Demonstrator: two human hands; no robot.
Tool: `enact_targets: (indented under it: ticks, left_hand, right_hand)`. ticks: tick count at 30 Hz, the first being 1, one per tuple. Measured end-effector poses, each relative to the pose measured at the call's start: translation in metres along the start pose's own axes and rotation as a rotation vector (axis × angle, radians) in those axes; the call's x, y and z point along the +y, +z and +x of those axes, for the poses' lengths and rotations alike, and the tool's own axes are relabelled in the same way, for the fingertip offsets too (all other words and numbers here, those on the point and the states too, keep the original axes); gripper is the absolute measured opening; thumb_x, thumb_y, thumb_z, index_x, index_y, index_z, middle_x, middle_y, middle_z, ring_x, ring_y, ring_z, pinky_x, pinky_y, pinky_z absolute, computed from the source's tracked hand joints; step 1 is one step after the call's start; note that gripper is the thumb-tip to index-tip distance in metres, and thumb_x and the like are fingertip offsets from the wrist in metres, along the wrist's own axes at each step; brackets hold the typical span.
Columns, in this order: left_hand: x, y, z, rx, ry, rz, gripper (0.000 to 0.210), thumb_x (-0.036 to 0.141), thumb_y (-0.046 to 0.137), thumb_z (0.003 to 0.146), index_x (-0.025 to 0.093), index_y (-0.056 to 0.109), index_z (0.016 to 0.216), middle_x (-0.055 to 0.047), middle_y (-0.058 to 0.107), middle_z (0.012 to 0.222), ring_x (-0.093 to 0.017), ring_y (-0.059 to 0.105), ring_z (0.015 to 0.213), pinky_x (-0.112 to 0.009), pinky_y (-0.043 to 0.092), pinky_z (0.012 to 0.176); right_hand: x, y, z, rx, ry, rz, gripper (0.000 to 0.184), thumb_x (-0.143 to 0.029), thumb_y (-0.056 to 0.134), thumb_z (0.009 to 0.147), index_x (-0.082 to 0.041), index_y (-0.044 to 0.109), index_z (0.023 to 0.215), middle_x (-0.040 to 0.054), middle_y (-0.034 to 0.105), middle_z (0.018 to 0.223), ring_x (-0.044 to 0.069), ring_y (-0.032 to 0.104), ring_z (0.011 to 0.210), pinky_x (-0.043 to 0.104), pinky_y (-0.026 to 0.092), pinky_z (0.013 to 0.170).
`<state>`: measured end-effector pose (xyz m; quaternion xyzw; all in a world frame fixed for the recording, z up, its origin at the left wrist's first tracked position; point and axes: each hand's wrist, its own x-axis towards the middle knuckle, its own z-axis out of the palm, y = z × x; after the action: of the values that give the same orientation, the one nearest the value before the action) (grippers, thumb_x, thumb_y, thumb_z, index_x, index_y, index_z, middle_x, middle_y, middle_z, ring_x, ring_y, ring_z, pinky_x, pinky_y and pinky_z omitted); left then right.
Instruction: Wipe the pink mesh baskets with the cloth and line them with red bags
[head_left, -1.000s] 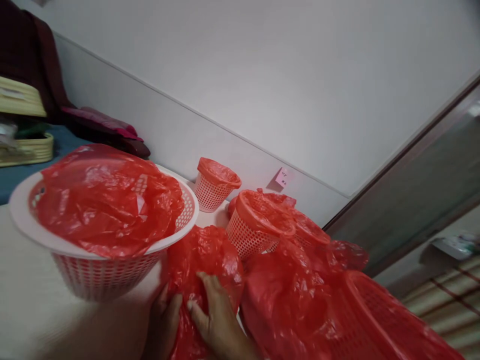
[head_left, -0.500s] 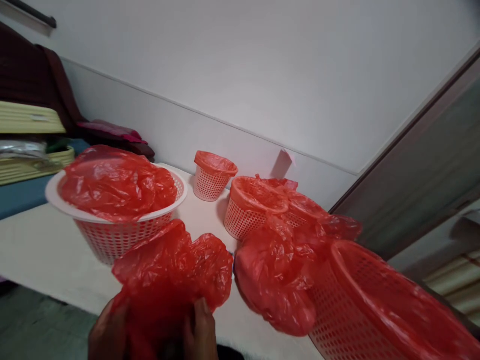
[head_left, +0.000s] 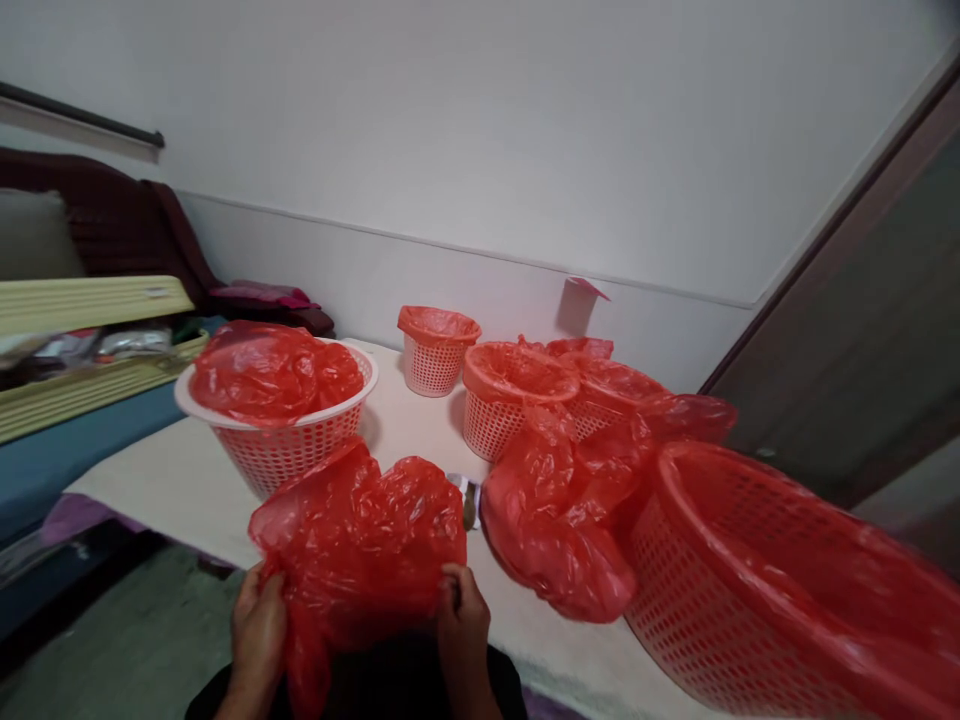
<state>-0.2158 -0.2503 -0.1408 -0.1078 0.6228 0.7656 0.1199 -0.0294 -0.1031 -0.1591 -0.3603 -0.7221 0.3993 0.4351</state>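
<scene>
Low in front of me, a crumpled red plastic bag (head_left: 360, 540) is spread between both hands. My left hand (head_left: 259, 620) is closed on its left side, where some of the film hangs down. The right edge is pinched by the fingers of my right hand (head_left: 461, 605). Just beyond the held bag stands a white-rimmed round basket (head_left: 289, 450), with another loose red bag (head_left: 274, 375) heaped in its top. To the right of my hands, a puffed red bag (head_left: 562, 520) lies against a large red-lined basket (head_left: 712, 590).
At the back, a small white basket (head_left: 433, 365) wears a red liner; two more lined baskets (head_left: 491, 415) stand right of it. All rest on a pale table (head_left: 180, 475). A yellow lidded container (head_left: 97, 300) is at left, and a door frame (head_left: 810, 240) at right.
My hands have moved apart, the right one rightward, and the bag between them is spread wider. The view has shifted, showing more of the floor and the left side.
</scene>
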Motion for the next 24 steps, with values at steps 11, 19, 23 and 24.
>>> enact_targets:
  ticks: [11,19,23,24]
  left_hand:
    - [-0.01,-0.004,0.012,-0.049,0.11,0.063,0.053,0.037,0.068,0.058,0.022,0.06,0.109,0.001,0.066,0.086,-0.019,0.061,0.073,-0.031,0.048,0.068]
    - [-0.034,0.016,-0.006,-0.366,0.182,0.095,0.049,0.054,0.074,0.06,0.018,0.069,0.093,-0.006,0.074,0.095,-0.027,0.067,0.094,-0.036,0.052,0.086]
    - [-0.064,0.028,-0.019,-0.519,0.12,0.138,0.046,0.062,0.07,0.06,0.019,0.071,0.077,-0.006,0.074,0.078,-0.029,0.068,0.081,-0.041,0.055,0.08]
    - [-0.071,0.03,-0.021,-0.552,0.1,0.152,0.045,0.063,0.07,0.058,0.02,0.07,0.071,-0.006,0.073,0.072,-0.03,0.068,0.078,-0.043,0.055,0.079]
  right_hand:
    - [0.011,-0.007,0.006,0.143,0.076,0.024,0.032,-0.034,0.043,0.092,-0.02,0.058,0.116,0.0105,0.068,0.109,0.025,0.067,0.097,0.036,0.054,0.084]
    - [-0.003,0.002,0.03,0.096,-0.461,-0.291,0.045,-0.032,0.049,0.094,-0.018,0.05,0.136,0.0159,0.058,0.129,0.031,0.055,0.122,0.049,0.047,0.1]
    - [-0.017,0.013,0.049,0.067,-0.565,-0.35,0.053,-0.027,0.052,0.09,-0.016,0.045,0.142,0.0166,0.055,0.132,0.03,0.053,0.124,0.046,0.048,0.099]
    - [-0.014,0.017,0.049,0.038,-0.568,-0.376,0.055,-0.026,0.054,0.088,-0.016,0.045,0.142,0.0164,0.055,0.133,0.03,0.053,0.124,0.046,0.048,0.1]
